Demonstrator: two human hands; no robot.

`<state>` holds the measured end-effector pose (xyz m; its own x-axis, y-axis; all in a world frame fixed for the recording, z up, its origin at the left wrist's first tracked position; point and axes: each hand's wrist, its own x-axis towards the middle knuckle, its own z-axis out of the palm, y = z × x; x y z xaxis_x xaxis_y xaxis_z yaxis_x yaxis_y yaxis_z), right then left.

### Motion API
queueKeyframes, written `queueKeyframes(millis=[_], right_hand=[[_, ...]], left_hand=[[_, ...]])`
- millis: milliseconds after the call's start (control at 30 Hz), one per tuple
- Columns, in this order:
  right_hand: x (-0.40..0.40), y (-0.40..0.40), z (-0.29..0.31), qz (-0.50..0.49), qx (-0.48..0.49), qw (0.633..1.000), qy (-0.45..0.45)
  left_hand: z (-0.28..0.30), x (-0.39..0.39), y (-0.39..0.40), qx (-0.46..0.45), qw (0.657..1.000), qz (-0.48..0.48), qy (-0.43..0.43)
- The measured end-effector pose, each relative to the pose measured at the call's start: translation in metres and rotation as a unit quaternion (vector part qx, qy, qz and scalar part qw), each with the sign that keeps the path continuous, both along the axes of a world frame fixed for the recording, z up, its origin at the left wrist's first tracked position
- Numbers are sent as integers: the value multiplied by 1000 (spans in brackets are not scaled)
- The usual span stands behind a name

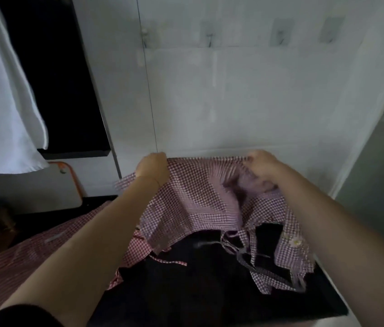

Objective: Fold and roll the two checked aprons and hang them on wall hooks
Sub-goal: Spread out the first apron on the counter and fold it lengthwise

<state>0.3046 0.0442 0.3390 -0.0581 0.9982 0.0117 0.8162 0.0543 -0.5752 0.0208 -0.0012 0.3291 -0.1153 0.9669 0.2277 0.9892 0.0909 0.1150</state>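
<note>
Both forearms reach from the bottom of the frame, left hand (153, 167) and right hand (263, 166) each clenched on the purple checked apron (200, 204) at centre, unfolded over the dark bench (209, 291); red apron (32, 251) lower left, hooks (280, 35) bare, so little looks done.

Both forearms are bare, a thin bracelet (157, 181) circles the left wrist, and a black sleeve (24, 316) covers the upper arm
</note>
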Motion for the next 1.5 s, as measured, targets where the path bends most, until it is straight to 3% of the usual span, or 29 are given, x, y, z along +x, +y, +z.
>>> queueKeyframes(millis=[67,100,167,233,333,433,500,567,633,700,767,800,867,900,967,1033,1100,1233,1300,1400,1500], right_hand=[[11,-7,-5,27,-236,971,21],[18,-12,-3,40,-298,954,7],[29,-14,2,52,-337,940,-14],[35,-8,3,49,-352,934,-21],[38,4,-16,22,-325,936,-130],[33,4,-43,9,-209,958,-197],[32,3,-53,-15,-91,979,-183],[33,6,-54,-58,80,985,-141],[32,11,-49,-80,236,962,-114],[31,11,-50,-75,348,925,-128],[31,4,-63,-64,393,908,-132],[32,2,-80,-39,359,923,-134],[31,-11,-111,47,146,966,-206],[30,-19,-132,113,14,956,-269],[26,-32,-167,197,-190,894,-354],[21,-42,-208,225,-280,860,-363],[19,-48,-254,217,-289,880,-308],[18,-71,-319,181,-246,929,-209],[20,-78,-341,178,-266,918,-235],[24,-83,-357,181,-270,911,-253],[23,-84,-366,190,-266,911,-251]], left_hand=[[-3,-6,0,-125,992,-18,19],[-4,-10,0,-201,979,-29,25],[-3,-17,-3,-326,943,-34,-59],[-1,-21,-5,-372,919,-33,-123],[-5,-19,-6,-381,921,-19,-77],[-25,-20,0,-329,939,-3,-105],[-36,-24,4,-265,959,1,-106],[-41,-25,6,-143,987,17,-77],[-44,-25,8,25,994,42,-101],[-51,-27,3,191,978,14,-85],[-74,-28,-6,261,965,-24,-9],[-93,-29,-13,234,972,-26,12],[-133,-30,-28,63,998,4,22],[-155,-29,-38,-69,996,19,45],[-189,-28,-51,-303,950,-4,78],[-219,-23,-62,-449,890,-25,80],[-253,-17,-69,-483,874,-16,50],[-308,6,-82,-448,894,11,-35],[-332,21,-88,-474,878,6,-65],[-355,33,-101,-502,858,72,-80],[-361,32,-108,-464,876,109,-77]])
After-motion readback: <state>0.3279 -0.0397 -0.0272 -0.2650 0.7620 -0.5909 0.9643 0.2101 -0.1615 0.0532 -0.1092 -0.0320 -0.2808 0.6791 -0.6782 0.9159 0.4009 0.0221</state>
